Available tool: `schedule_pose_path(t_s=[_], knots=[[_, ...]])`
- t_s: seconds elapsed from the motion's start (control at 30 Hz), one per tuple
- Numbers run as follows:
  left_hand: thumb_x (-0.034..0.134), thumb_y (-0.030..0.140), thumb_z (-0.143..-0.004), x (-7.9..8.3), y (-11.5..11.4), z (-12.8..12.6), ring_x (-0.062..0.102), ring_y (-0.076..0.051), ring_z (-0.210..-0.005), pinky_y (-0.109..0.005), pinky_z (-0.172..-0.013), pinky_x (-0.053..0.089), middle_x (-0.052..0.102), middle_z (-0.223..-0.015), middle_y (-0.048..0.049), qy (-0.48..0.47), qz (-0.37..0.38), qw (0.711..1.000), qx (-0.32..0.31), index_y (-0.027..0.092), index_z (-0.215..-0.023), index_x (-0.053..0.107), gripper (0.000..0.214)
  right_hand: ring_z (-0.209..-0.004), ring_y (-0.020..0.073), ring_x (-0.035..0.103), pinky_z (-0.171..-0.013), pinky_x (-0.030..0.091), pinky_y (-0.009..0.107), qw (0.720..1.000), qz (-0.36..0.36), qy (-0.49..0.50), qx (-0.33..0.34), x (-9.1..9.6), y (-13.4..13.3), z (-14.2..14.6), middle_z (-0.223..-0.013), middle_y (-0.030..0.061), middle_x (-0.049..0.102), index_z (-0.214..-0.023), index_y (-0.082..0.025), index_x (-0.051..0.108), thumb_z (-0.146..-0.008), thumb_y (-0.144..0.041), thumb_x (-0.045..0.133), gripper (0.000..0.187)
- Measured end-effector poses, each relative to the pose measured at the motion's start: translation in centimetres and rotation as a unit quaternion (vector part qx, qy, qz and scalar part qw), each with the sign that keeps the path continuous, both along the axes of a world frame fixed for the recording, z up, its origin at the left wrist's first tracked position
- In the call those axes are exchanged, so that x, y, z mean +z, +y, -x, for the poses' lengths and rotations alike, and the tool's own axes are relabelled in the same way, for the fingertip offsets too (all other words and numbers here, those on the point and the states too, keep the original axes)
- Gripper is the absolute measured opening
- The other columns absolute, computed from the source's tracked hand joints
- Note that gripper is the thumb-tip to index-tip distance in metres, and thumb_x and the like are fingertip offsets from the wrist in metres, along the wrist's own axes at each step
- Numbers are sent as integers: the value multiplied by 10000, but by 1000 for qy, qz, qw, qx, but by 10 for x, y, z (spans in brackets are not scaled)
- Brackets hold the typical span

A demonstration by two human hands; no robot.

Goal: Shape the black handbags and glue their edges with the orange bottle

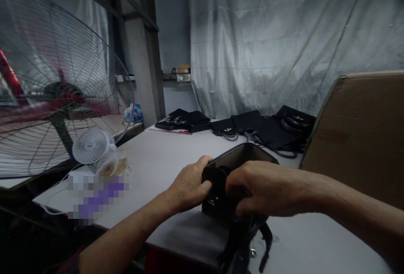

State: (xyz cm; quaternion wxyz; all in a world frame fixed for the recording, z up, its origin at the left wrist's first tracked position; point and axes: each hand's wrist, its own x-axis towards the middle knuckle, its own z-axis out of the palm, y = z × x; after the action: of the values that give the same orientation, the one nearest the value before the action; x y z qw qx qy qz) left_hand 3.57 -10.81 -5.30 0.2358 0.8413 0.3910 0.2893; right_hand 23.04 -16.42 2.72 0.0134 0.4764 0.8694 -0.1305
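Observation:
A small black handbag point(243, 156) stands open on the white table point(164, 160) just in front of me, its straps hanging over the near edge. My left hand point(187, 187) is closed around the bag's left end. From the right, my right hand point(261, 187) reaches over the bag's front and its fingers curl onto the front flap. A small metal clasp shows between the two hands.
Several more black bags point(252, 124) and loose straps lie along the table's far side by a silver curtain. A brown cardboard box point(360, 135) stands at the right. A large wire-caged fan point(57, 84) and a small white fan point(91, 145) stand at the left.

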Motion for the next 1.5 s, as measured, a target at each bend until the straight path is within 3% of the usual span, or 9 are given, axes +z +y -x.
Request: schedule_pose_path(t_s=[0.23,0.37,0.67,0.83,1.0,1.2,1.27,1.4,1.5], knots=[[512,168,-718,3,-6,3,594,-176,-775,-244,-658,431,655,-867,-2,-3,22,1000,-6,240,-1135,537,424,-547,142,580,-454,286,238,993,34,-115,-14,-3,0,-10,-625,-18,663,-684,-236,666,-592,-73,547,221],[502,157,-718,6,-10,3,600,-178,-795,-251,-680,438,659,-893,-5,1,34,999,-26,241,-1155,529,445,-590,163,608,-491,319,249,991,-14,-124,-46,-4,0,-8,-684,11,687,-725,-234,668,-613,-64,511,257],[508,154,-717,3,-11,-2,603,-199,-822,-275,-721,453,658,-925,-19,21,8,1000,-16,245,-1169,507,461,-671,227,677,-488,344,261,972,-23,-232,6,-5,1,7,-723,77,727,-751,-204,748,-674,-92,576,220],[463,128,-743,3,-11,2,601,-181,-809,-258,-708,446,650,-891,1,23,-2,999,-21,250,-1101,534,385,-727,268,696,-552,435,280,949,-117,-282,-83,-5,9,-10,-780,154,724,-768,-133,741,-698,-74,577,188],[491,195,-791,1,-10,1,596,-170,-773,-250,-686,437,644,-846,7,18,-3,1000,-12,240,-1048,552,268,-733,276,695,-581,460,307,942,-157,-269,-126,-5,8,-18,-773,157,717,-738,-149,727,-740,-80,537,201],[503,268,-832,2,-9,-1,593,-172,-780,-241,-642,422,641,-841,6,16,6,1000,-9,238,-1034,547,209,-731,225,677,-567,396,277,973,-140,-153,-98,-3,2,0,-806,66,711,-820,-228,682,-774,-167,503,195],[481,258,-845,2,-9,-1,594,-169,-776,-243,-644,419,641,-842,5,13,3,1000,-10,236,-1032,543,198,-712,216,659,-570,385,283,971,-170,-117,-123,-3,2,3,-816,70,698,-834,-220,665,-831,-280,492,183],[477,252,-845,2,-9,-1,594,-169,-763,-242,-629,412,643,-837,6,17,3,1000,-5,240,-1042,536,206,-715,243,640,-564,394,308,964,-194,-107,-148,-9,7,4,-815,90,671,-831,-199,656,-825,-575,480,415],[488,243,-834,3,-9,-1,593,-170,-760,-242,-632,411,642,-838,7,22,0,1000,6,246,-1057,532,227,-840,262,638,-604,415,308,967,-183,-154,-88,-16,15,0,-902,96,653,-852,-190,673,-760,-343,598,194]])
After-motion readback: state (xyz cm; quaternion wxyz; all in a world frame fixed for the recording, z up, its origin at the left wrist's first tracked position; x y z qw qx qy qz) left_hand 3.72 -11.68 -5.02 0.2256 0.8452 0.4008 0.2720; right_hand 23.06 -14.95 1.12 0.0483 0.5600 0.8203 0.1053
